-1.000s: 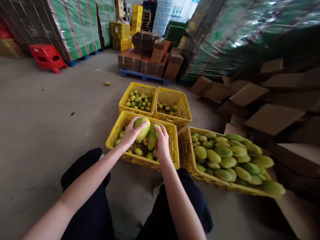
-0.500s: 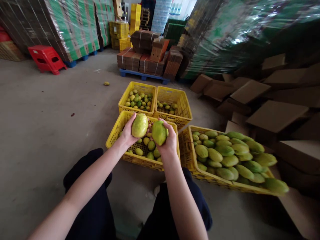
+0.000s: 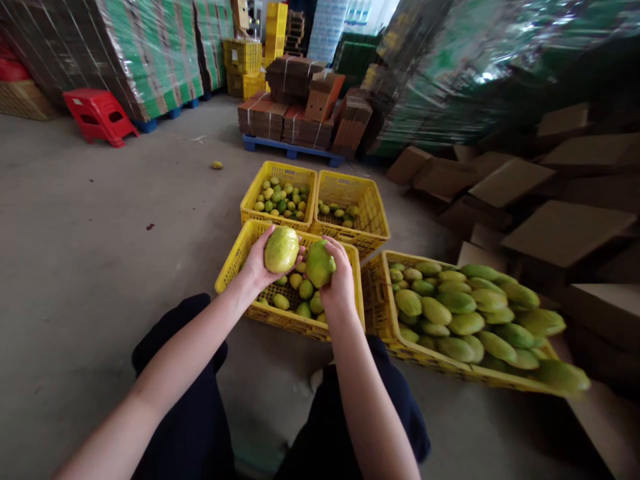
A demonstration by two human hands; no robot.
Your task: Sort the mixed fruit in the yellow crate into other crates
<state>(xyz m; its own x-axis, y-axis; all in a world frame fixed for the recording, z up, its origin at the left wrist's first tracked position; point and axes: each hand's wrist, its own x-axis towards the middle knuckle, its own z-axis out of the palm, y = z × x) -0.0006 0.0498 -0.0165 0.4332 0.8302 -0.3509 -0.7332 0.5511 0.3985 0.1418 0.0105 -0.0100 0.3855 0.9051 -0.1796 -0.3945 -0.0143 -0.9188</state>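
Grasping a yellow-green papaya [image 3: 281, 250] in the left hand [image 3: 258, 262], a greener papaya [image 3: 319, 263] in the right hand [image 3: 342, 272], over a yellow crate [image 3: 289, 321], toward its far edge.

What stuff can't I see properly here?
All in the head view:
Near crate: left hand, right hand, yellowish fruit and greener fruit hide some of its inside.
Rightmost crate: piled fruit hides its bottom.
Red thing, far left: cut off by the picture edge.
Bottle shapes, top: too small to identify.
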